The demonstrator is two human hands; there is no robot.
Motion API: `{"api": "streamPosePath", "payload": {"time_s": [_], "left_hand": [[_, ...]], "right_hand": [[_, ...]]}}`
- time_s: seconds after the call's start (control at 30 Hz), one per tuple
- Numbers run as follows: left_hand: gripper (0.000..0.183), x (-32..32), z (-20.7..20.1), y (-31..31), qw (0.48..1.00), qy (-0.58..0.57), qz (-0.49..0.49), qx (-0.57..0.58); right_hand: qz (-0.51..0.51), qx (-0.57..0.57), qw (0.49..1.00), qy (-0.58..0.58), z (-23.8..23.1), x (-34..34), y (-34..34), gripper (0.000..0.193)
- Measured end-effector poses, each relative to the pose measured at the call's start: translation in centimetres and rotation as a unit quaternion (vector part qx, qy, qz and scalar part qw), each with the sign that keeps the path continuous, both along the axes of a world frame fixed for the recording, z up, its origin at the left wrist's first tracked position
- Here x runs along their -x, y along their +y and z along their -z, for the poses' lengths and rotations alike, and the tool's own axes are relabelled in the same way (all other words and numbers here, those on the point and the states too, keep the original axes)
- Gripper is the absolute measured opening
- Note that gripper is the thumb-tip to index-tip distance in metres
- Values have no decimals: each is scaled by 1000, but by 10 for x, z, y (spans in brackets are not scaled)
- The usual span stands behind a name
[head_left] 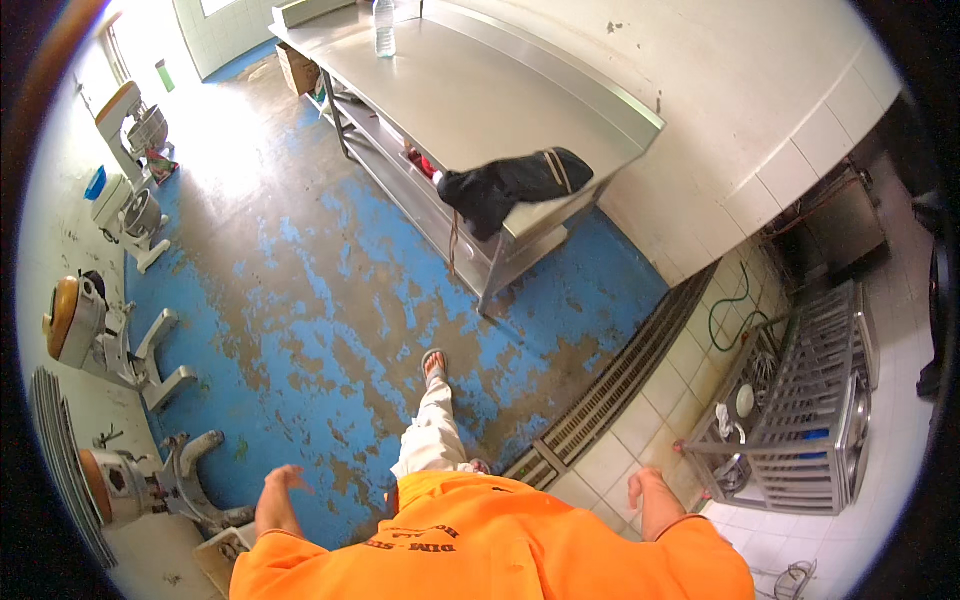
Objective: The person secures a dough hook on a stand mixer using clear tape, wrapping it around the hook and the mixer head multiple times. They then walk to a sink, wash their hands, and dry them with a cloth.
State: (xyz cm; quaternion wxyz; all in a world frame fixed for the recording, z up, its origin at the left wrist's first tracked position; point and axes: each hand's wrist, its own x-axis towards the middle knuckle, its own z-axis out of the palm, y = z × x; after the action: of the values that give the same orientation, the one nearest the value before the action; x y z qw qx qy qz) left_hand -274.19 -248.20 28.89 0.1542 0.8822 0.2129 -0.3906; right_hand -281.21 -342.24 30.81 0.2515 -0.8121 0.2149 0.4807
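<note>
My left hand (286, 482) hangs low at my left side, fingers loosely apart and nothing in it. Nearest to it are the legs of a floor-standing mixer (195, 480) by the left wall. My right hand (648, 487) hangs at my right side, its fingers slightly curled, with no object visible in it. It is nearest to a metal slatted rack (790, 430) holding metal ware, but apart from it. Ahead stands a stainless steel table (460, 90). A black cloth (510, 187) with straps drapes over its near corner, and a clear plastic bottle (384, 28) stands farther back.
Several mixers, one with an orange-brown top (62, 315), line the left wall. A drain grating (630, 375) crosses the worn blue floor (300, 330) on the right. A green hose (725, 320) lies near the rack. A cardboard box (297, 70) sits by the table's far end.
</note>
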Motion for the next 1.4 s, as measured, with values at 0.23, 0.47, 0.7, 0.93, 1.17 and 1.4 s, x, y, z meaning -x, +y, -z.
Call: {"api": "streamPosePath", "payload": {"time_s": [0.23,0.47,0.7,0.93,1.17,1.4], "left_hand": [[46,-161,34,-48,911,-106,-346,198],[46,-339,-45,-113,943,-167,-71,280],[48,-492,-110,-235,907,-203,10,369],[79,-595,-180,-464,699,-96,-264,657],[42,-640,-199,-488,602,-100,-357,707],[37,-625,-209,-510,223,-4,-310,924]], "right_hand": [[-36,-34,815,-577,-100,-454,187,54],[0,136,870,-474,-185,-724,306,70],[-136,239,766,-581,-109,-734,305,44],[-13,0,749,-662,-151,-720,318,47],[140,-517,706,-463,-220,-654,322,46],[213,-353,710,-570,-247,-638,346,63]]}}
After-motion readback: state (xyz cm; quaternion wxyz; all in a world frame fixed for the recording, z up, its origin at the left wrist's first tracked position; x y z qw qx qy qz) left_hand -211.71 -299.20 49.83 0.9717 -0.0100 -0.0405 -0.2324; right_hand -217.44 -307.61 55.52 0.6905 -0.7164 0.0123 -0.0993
